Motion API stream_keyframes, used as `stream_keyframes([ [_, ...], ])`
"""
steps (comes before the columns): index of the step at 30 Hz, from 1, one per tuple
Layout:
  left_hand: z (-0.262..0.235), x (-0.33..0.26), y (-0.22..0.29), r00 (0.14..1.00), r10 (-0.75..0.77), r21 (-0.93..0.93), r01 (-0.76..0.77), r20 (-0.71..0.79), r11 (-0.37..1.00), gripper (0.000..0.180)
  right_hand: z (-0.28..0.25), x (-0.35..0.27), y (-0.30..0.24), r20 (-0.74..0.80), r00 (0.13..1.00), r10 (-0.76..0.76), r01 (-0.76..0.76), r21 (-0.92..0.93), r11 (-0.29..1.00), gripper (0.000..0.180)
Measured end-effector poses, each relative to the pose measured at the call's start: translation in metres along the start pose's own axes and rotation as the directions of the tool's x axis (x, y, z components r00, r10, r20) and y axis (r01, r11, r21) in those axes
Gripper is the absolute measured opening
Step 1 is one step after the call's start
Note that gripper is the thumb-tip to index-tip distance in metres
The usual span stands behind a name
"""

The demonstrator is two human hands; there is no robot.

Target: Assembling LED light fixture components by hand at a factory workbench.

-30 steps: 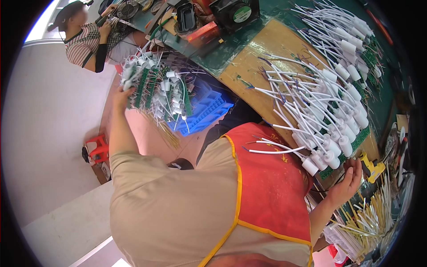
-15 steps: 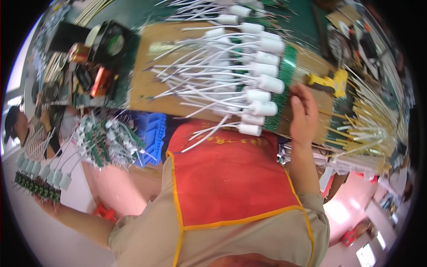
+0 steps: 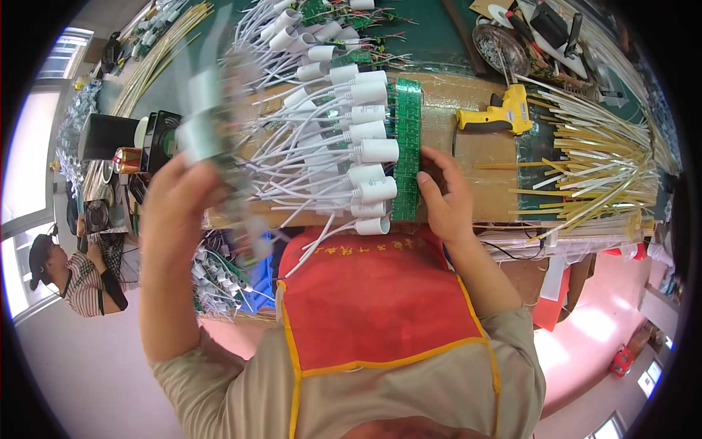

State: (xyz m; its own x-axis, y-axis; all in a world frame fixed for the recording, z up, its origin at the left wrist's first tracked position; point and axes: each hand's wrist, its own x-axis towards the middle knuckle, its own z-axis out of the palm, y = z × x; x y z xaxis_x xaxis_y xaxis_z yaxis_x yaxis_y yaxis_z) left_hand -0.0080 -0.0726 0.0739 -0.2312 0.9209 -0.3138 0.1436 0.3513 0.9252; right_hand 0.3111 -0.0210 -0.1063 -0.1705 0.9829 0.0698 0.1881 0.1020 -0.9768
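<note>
My left hand (image 3: pixel 179 194) is raised over the left part of the bench, closed on a circuit board strip (image 3: pixel 238 157) with white cylinders and wires. The strip is smeared by motion. On the cardboard (image 3: pixel 475 157) lies a long green circuit board (image 3: pixel 406 157). Beside it sits a row of white cylindrical caps (image 3: pixel 379 151), their white wires (image 3: pixel 300 179) pointing left. My right hand (image 3: pixel 447 196) rests at the board's right edge, fingers slightly curled and thumb apart, fingertips at or touching the edge.
A yellow glue gun (image 3: pixel 504 113) lies right of the board. Farther right are bundled white and yellow strips (image 3: pixel 596 161). More capped boards (image 3: pixel 314 29) lie at the back, and a black fan (image 3: pixel 162 135) stands left. A blue crate (image 3: pixel 259 282) is below the bench edge. Another person (image 3: pixel 80 274) is at far left.
My left hand has swung up from the lower left to over the bench, bringing the circuit board strip with it. My right hand stays by the green board's edge. The view has shifted.
</note>
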Motion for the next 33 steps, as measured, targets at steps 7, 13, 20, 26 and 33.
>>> stream_keyframes([
  [7, 0.059, 0.03, -0.019, 0.949, 0.005, -0.164, 0.05, 0.315, 0.985, 0.04, -0.002, -0.003, -0.001, 0.044, 0.998, 0.047, -0.047, 0.003, 0.999, 0.038],
  [13, -0.076, -0.005, -0.042, 0.898, 0.316, -0.016, -0.337, -0.307, 0.941, 0.027, -0.001, -0.009, 0.001, -0.045, 0.998, 0.041, -0.046, -0.129, 0.991, 0.041],
  [20, -0.297, -0.138, -0.22, 0.474, 0.254, 0.496, 0.501, -0.843, 0.709, 0.051, 0.006, -0.004, -0.01, -0.023, 0.994, 0.108, -0.109, -0.043, 0.993, 0.041],
  [26, -0.302, -0.182, -0.345, 0.432, 0.004, 0.403, 0.836, -0.902, 0.372, 0.051, 0.011, -0.002, -0.018, -0.053, 0.988, 0.148, -0.144, 0.073, 0.987, 0.042],
  [33, -0.285, -0.167, -0.367, 0.241, 0.022, 0.227, 0.874, -0.97, 0.429, 0.055, 0.006, -0.003, -0.029, -0.037, 0.994, 0.106, -0.109, -0.084, 0.99, 0.041],
])
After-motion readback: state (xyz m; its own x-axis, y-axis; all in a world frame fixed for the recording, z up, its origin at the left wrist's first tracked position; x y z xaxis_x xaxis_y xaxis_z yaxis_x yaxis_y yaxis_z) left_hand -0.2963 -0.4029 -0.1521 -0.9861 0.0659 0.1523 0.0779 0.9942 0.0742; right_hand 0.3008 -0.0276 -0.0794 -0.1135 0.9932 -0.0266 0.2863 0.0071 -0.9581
